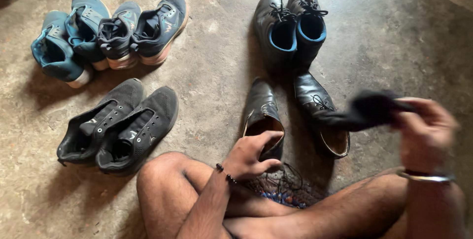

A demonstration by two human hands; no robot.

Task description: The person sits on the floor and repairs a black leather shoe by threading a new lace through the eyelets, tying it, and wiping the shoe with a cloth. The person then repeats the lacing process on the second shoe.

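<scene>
**Black leather shoe held at the heel, dark cloth raised beside it**

Black leather, creased and dull, makes up the shoe (262, 116) that lies just in front of the seated person's crossed legs, toe pointing away. The left hand (252, 155) curls over its heel rim, fingers hooked at the opening. The right hand (424, 129) is lifted toward the right edge of the floor and pinches a dark cloth (367, 111), which is blurred; its exact shape cannot be told.

The shoe looks stiff at the sole and heel but soft in the upper, light enough for one hand; the heel collar seems the firmest place to grip. The cloth looks limp and light, best bunched between fingers and thumb.

The shoe's mate (322, 113) lies just beside it to the right, partly behind the cloth. Farther off stands a pair of black lace-up shoes with blue lining (290, 25), close together. On the left side of the concrete floor (217, 71) sit a pair of black mesh sneakers (120, 126) and, toward the far left corner, four blue and dark sneakers (106, 32) in a row. A patterned item (283, 187) shows under the legs, unclear what. Nothing lies between the hands and the held shoe.
</scene>
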